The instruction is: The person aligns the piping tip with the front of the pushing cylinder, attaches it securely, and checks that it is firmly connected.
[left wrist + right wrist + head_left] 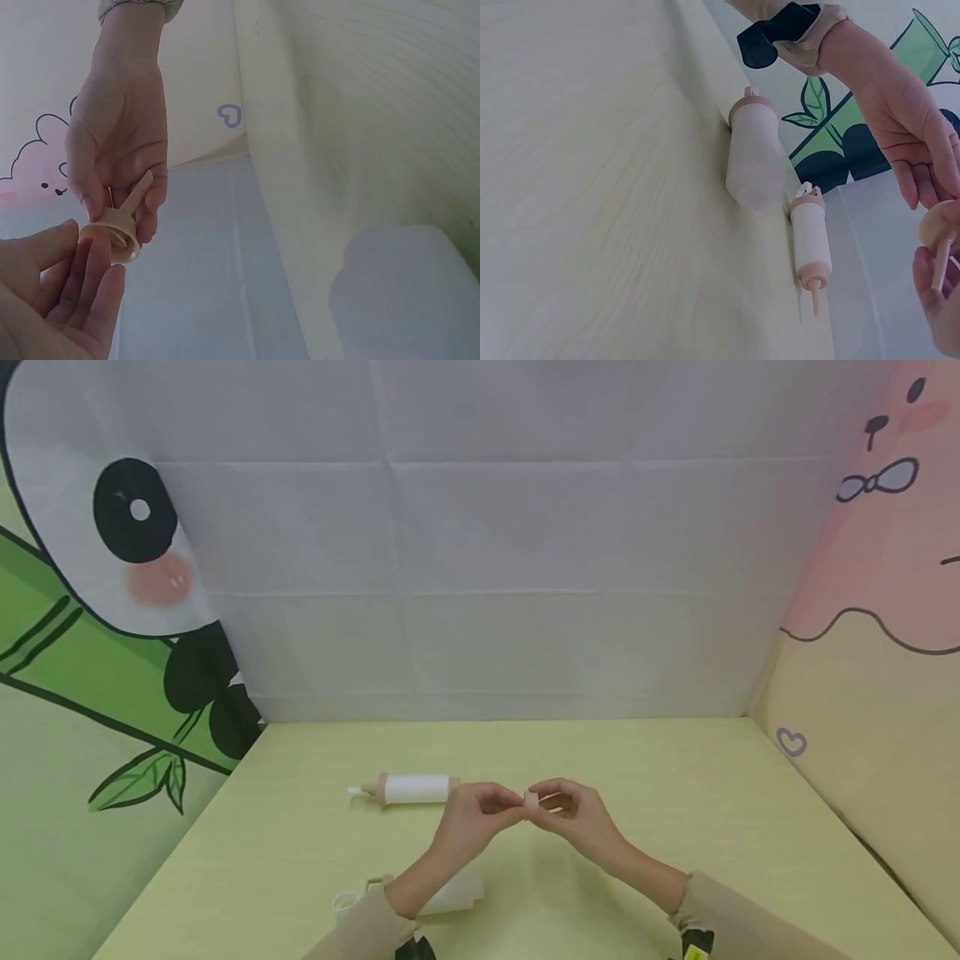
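Observation:
In front of me my left hand (pixel 476 822) and right hand (pixel 581 827) meet just above the table. Between them is a small beige cap (pixel 531 800) with a thin arm sticking out. In the left wrist view the cap (pixel 112 231) shows a round rim; my left thumb and fingers pinch its near side. From the far side my right hand (pixel 124 150) grips it, beside the thin arm. The right wrist view has the cap (pixel 935 225) at its right edge, partly hidden by fingers.
A white bottle with pinkish-beige end pieces and a nozzle (pixel 416 788) lies behind my left hand. Nearer, a second whitish bottle (pixel 453 895) lies partly hidden under my left forearm. Both rest on the pale yellow table (pixel 637 760). A grey-white cloth backdrop (pixel 510 635) stands behind.

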Action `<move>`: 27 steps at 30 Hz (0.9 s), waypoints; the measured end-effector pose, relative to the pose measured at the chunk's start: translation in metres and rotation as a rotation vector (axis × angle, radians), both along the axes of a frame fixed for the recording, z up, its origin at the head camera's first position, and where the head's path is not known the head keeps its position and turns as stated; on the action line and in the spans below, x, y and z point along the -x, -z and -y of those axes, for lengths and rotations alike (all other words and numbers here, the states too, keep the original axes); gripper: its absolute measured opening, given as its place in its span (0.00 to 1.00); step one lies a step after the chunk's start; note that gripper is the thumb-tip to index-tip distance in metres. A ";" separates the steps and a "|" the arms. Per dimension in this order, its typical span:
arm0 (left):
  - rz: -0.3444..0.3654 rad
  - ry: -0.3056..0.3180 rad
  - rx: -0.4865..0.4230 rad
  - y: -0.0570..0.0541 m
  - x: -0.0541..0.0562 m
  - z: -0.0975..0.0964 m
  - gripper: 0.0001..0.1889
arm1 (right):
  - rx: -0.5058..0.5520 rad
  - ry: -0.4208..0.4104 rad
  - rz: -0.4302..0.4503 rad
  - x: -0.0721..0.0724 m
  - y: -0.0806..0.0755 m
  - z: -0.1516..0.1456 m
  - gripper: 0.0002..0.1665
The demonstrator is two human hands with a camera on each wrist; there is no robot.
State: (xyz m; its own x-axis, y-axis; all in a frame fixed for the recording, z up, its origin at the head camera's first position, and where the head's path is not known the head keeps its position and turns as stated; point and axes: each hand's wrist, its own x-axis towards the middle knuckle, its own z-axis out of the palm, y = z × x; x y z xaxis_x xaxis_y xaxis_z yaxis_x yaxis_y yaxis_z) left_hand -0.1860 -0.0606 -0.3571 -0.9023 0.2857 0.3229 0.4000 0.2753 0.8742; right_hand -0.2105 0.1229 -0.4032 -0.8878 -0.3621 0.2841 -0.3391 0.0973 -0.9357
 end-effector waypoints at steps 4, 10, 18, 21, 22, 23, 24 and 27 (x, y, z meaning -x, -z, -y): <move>-0.003 0.022 0.067 0.015 0.007 0.014 0.05 | -0.023 -0.005 0.013 -0.002 0.000 -0.001 0.17; -0.028 0.091 0.137 0.028 0.011 0.042 0.09 | -0.069 0.041 0.087 -0.003 -0.001 -0.003 0.18; 0.017 0.147 0.279 0.031 0.004 0.089 0.19 | -0.082 0.020 0.100 -0.003 0.003 -0.008 0.20; 0.064 0.212 0.314 0.038 0.003 0.105 0.23 | -0.078 0.021 0.116 -0.003 0.005 -0.010 0.20; 0.075 0.236 0.331 0.040 0.002 0.109 0.25 | -0.075 0.023 0.123 -0.003 0.006 -0.011 0.20; 0.086 0.250 0.356 0.043 0.001 0.113 0.26 | -0.072 0.023 0.134 -0.003 0.006 -0.011 0.20; 0.090 0.260 0.383 0.046 0.000 0.116 0.27 | -0.066 0.022 0.145 -0.004 0.007 -0.011 0.20; 0.088 0.273 0.453 0.054 -0.003 0.124 0.29 | -0.066 0.016 0.168 -0.005 0.008 -0.010 0.21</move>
